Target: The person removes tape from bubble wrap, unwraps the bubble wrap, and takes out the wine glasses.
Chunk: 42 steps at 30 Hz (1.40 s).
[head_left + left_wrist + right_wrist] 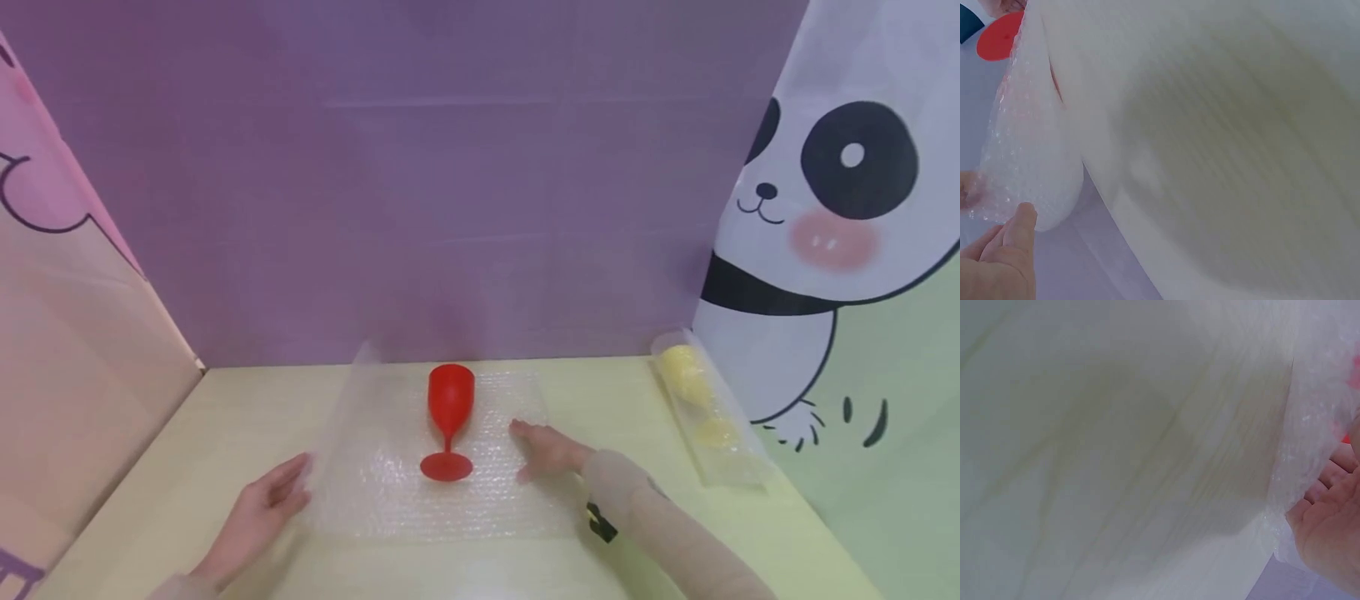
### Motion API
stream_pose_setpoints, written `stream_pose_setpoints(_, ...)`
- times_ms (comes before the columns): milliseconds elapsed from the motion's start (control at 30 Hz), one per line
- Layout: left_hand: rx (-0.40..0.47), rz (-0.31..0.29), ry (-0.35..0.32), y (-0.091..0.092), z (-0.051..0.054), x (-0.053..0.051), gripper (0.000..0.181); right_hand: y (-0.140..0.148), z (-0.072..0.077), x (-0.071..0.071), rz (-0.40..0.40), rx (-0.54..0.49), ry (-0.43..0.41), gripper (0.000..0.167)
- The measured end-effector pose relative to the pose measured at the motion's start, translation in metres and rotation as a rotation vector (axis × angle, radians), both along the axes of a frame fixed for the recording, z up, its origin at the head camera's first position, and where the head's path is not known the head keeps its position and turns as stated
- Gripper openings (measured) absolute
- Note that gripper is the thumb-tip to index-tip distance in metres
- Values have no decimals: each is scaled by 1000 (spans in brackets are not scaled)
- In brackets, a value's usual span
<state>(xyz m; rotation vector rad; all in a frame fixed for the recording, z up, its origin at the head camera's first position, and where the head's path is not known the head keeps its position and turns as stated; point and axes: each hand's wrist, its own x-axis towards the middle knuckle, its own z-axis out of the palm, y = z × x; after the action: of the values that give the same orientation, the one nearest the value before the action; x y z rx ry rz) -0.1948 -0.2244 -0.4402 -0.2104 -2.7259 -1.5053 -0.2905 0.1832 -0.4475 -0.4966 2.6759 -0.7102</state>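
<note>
A red goblet [450, 400] lies on a sheet of bubble wrap [390, 508], its round base toward the front of the table. My left hand [258, 517] pinches the sheet's left edge, which is raised off the table. In the left wrist view, the bubble wrap [1029, 156] passes between the thumb and fingers of my left hand [1004, 265]. My right hand [551, 454] rests at the sheet's right side with fingers spread. In the right wrist view, my right hand [1332, 519] touches the bubble wrap [1304, 437], its fingers slightly bent and partly cut off.
At the right side of the pale table [180, 442] lies a clear wrap roll [738, 450] with yellow things inside. A purple backdrop [450, 183] stands behind, with a panda-print panel [780, 358] at the right and a pink one [67, 333] at the left.
</note>
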Motion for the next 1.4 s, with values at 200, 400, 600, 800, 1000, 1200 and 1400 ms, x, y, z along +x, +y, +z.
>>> stream_pose_setpoints(200,-8,-14,-1,-7,-6,-2,48,0,0,1,-2,-15,-10,89)
stream_pose_setpoints(400,-15,-61,-66,-12,-7,-6,48,2,-1,0,14,-19,1,89)
stream_pose_setpoints(600,-110,-85,-96,-14,-12,-9,48,4,-3,0,18,-22,7,88)
stream_pose_setpoints(800,-212,-98,-108,-16,-15,-15,52,4,-3,0,23,-32,5,89)
stream_pose_setpoints(1000,-351,-122,-145,-15,-18,-19,61,4,-2,0,19,-37,6,89)
stream_pose_setpoints(1200,-412,-123,-173,-14,-18,-18,66,4,-2,1,14,-39,8,90)
stream_pose_setpoints(1400,-413,-137,-221,-15,-13,-20,70,4,-3,2,10,-44,4,90)
